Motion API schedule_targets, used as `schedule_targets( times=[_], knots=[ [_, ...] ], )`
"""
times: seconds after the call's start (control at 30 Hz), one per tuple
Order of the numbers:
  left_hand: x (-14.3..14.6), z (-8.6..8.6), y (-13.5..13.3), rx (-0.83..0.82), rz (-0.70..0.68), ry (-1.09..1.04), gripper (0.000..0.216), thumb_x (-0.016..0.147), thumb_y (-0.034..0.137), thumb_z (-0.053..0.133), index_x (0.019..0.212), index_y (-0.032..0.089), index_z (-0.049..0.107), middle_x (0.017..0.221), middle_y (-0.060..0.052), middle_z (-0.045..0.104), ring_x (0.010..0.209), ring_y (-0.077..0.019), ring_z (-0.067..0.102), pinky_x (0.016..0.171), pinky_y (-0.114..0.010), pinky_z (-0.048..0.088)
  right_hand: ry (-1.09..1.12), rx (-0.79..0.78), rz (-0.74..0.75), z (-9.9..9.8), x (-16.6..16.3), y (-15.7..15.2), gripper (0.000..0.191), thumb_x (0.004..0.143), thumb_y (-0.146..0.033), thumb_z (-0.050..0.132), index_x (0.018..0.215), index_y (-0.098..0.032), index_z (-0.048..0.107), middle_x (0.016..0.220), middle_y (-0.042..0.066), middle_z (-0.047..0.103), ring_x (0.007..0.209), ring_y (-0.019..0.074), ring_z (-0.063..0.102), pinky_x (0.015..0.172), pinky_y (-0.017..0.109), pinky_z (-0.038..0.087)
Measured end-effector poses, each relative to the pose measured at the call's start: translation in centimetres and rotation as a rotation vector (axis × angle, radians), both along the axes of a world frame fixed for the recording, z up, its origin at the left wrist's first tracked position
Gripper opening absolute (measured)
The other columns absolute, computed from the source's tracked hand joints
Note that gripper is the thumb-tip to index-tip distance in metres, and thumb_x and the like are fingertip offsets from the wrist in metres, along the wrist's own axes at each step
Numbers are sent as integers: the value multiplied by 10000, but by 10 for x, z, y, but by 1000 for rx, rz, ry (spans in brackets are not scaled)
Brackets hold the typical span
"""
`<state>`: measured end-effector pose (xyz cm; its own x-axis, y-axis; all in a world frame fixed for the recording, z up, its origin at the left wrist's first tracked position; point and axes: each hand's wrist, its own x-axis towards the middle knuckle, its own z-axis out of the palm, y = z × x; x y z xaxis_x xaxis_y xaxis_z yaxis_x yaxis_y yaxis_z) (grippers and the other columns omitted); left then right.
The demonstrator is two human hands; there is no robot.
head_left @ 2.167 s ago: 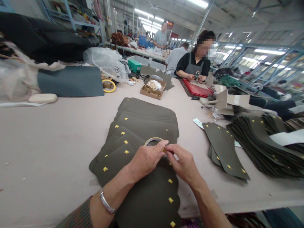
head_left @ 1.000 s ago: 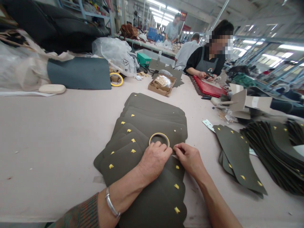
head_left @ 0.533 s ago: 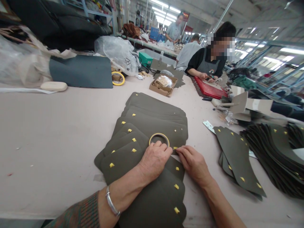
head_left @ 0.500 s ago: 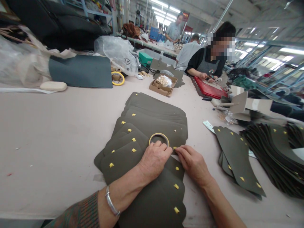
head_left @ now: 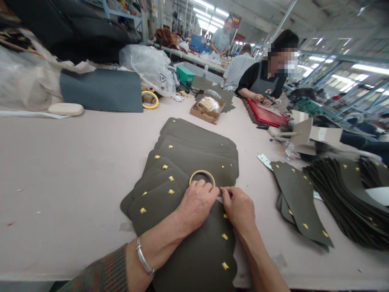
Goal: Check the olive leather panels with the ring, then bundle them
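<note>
A fanned row of dark olive leather pieces (head_left: 188,162) with small yellow tape squares lies in front of me. A yellow tape roll (head_left: 202,177) rests flat on them. My left hand (head_left: 196,202) lies curled on the pieces with its fingers closed on the roll's near edge. My right hand (head_left: 238,209) sits just to its right, fingertips pinched together at the edge of a piece beside the roll; what they pinch is too small to make out.
More olive pieces (head_left: 299,202) and a big stack (head_left: 349,194) lie to the right. A cardboard box (head_left: 207,108), a second tape roll (head_left: 149,99) and a grey sheet (head_left: 101,95) sit farther back. A person works over a red mat (head_left: 264,114).
The roll went from held up in my hands to lying flat. My right hand pressed flat on a piece, then drew back into a pinch beside the roll.
</note>
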<state>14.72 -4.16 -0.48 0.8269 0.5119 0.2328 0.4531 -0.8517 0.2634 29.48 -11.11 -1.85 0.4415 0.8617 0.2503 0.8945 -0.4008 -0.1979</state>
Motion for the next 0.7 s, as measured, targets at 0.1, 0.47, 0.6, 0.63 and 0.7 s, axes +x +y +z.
schedule_targets(
  times=[0.1, 0.47, 0.6, 0.63, 0.7],
  knots=[
    [0, -1, -1, 9, 7, -5, 150, 934, 160, 421, 884, 189, 560, 870, -41, 595, 854, -237, 519, 750, -382, 439, -59, -28, -61, 0, -11, -1, 247, 917, -278, 489, 807, -177, 686, 782, 75, 707, 666, 191, 653, 602, 280, 407],
    [-5, -1, 2, 39, -11, 7, 156, 931, 137, 400, 916, 191, 546, 862, -39, 582, 816, -219, 529, 733, -362, 442, 184, 32, 220, 9, 24, -17, 275, 897, -177, 433, 1020, -176, 679, 963, 69, 714, 882, 190, 668, 819, 312, 499],
    [-8, 0, 2, 77, -46, 22, 147, 912, 113, 416, 921, 187, 543, 907, -50, 579, 877, -228, 524, 746, -354, 449, 217, 173, 180, 1, 30, -13, 290, 879, -197, 425, 1055, -170, 653, 993, 89, 693, 904, 202, 651, 839, 348, 498],
    [-8, 0, 3, 86, -57, 26, 140, 908, 113, 422, 917, 185, 541, 908, -51, 580, 880, -229, 525, 760, -360, 451, 215, 178, 179, 0, 30, -12, 289, 872, -203, 431, 1061, -170, 648, 995, 91, 688, 906, 206, 647, 844, 355, 494],
    [-8, 0, 4, 93, -77, 32, 129, 908, 120, 426, 912, 185, 537, 902, -51, 582, 872, -231, 531, 777, -374, 456, 234, 159, 159, 0, 27, -10, 286, 863, -237, 461, 1080, -172, 635, 949, 79, 692, 856, 209, 650, 822, 359, 491]
  ],
)
